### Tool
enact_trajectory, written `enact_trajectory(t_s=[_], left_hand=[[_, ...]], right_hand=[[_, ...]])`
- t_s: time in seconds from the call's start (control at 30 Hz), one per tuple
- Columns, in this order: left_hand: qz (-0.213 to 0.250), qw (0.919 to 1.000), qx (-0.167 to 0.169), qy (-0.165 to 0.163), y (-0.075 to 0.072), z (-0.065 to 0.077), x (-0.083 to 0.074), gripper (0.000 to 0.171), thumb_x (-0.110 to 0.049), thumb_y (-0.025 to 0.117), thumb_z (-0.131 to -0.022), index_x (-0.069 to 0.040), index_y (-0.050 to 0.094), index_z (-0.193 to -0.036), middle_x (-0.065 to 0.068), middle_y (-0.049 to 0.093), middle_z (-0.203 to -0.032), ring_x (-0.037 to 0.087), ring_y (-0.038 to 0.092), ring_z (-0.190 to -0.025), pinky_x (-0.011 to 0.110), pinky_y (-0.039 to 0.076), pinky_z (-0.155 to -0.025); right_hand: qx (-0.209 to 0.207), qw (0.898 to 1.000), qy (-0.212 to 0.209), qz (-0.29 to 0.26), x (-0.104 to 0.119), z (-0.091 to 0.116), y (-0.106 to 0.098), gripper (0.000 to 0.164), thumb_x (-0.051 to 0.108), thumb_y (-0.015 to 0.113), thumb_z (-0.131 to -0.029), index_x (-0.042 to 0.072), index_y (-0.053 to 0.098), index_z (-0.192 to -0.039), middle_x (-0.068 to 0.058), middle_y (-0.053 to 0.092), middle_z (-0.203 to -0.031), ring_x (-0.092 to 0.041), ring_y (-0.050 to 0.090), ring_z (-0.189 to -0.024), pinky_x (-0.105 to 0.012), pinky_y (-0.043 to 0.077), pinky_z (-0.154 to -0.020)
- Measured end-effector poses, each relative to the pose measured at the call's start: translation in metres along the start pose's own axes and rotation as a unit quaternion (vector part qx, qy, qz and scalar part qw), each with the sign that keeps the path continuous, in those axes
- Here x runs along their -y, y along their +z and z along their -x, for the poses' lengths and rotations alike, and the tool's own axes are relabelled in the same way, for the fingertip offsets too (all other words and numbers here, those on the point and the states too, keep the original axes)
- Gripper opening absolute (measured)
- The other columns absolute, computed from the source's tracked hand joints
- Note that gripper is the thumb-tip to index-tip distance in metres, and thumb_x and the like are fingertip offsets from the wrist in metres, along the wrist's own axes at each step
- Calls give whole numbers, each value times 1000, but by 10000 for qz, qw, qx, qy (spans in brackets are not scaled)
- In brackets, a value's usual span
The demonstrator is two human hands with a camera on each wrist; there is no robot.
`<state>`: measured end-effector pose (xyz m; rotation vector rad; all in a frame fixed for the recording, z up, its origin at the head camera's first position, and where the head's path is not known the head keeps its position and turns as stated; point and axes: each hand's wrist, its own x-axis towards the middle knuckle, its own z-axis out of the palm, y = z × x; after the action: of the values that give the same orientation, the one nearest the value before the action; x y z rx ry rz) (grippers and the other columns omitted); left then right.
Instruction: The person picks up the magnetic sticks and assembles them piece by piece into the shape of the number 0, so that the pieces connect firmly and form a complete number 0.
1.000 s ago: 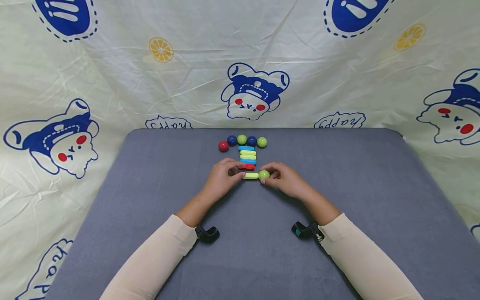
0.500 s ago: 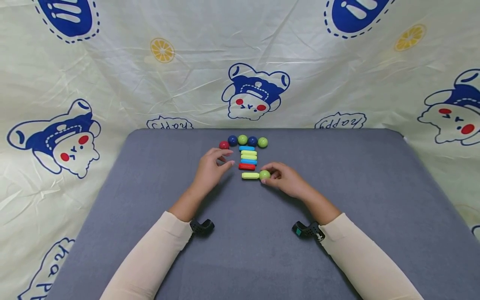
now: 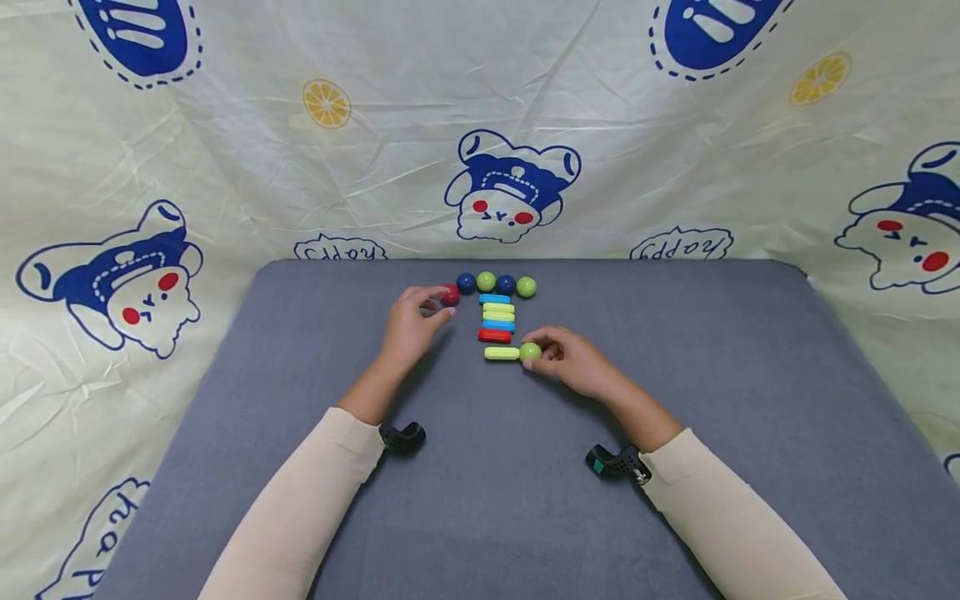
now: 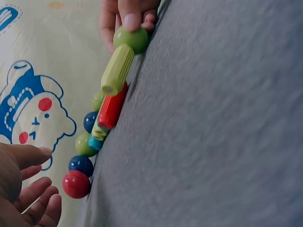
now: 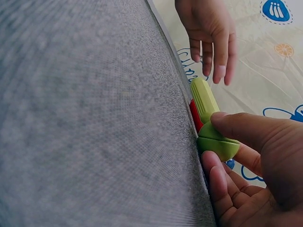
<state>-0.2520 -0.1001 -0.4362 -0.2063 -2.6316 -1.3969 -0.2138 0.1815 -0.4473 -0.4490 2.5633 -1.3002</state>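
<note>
My right hand (image 3: 570, 360) pinches a green ball (image 3: 530, 352) between thumb and fingers. A ridged yellow-green stick (image 3: 501, 354) touches the ball's left side, end on, and both rest low over the grey table. In the right wrist view a groove runs across the green ball (image 5: 218, 139). My left hand (image 3: 411, 327) is beside the red ball (image 3: 450, 294), fingers spread and holding nothing. The left wrist view shows a gap between those fingers (image 4: 37, 191) and the red ball (image 4: 76, 184).
Just beyond the stick lies a column of short sticks: red (image 3: 495, 336), blue (image 3: 498, 326) and yellow (image 3: 498, 308), with another blue one (image 3: 495, 298) farthest. Behind them blue (image 3: 467, 283) and green balls (image 3: 527, 287) form a row near the back edge of the grey table (image 3: 675, 350).
My left hand has let go of the yellow-green stick and moved left and away, to the red ball. The right hand has stayed on the green ball.
</note>
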Motion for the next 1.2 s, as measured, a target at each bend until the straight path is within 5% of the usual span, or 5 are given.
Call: enact_trajectory(t_s=[0.73, 1.2], left_hand=[[-318, 9979, 340, -447, 5, -36, 19, 42, -18, 74, -93, -10, 66, -133, 15, 61, -133, 31, 63, -119, 45, 52, -99], [-415, 9965, 489, -533, 9, -40, 24, 36, -21, 73, -94, -14, 70, -129, 14, 67, -126, 29, 62, -113, 43, 51, -97]], right_hand=[[8, 10000, 9, -61, 2, 2, -1, 36, 18, 74, -92, 10, 66, -126, -10, 62, -112, -19, 55, -89, -29, 47, -75], [-23, 10000, -35, -85, -2, 1, 1, 36, 17, 75, -92, 9, 66, -126, -10, 62, -111, -17, 55, -89, -26, 46, -75]])
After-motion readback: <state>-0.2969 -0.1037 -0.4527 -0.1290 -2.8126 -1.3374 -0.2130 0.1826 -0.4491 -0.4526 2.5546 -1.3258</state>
